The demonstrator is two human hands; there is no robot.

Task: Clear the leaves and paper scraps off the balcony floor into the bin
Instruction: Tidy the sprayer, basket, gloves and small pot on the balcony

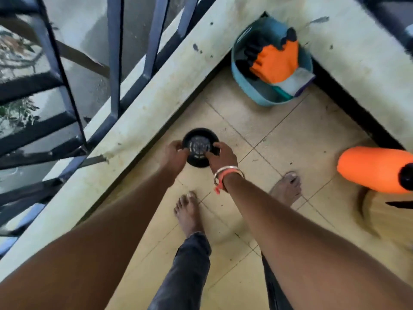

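Above the tiled floor [279, 139], the left hand [176, 153] and right hand [220, 156] are both gripping a small black slotted pot [199, 145]; a teal basin [268, 95] is sitting in the corner.

Soft, even daylight without hard shadows; wide-angle bending at the edges; motion blur smears the orange rounded plastic object [375, 170] at right.

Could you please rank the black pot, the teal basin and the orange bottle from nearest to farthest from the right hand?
1. Black pot: gripped by the right hand.
2. Orange bottle: right edge.
3. Teal basin: far corner.
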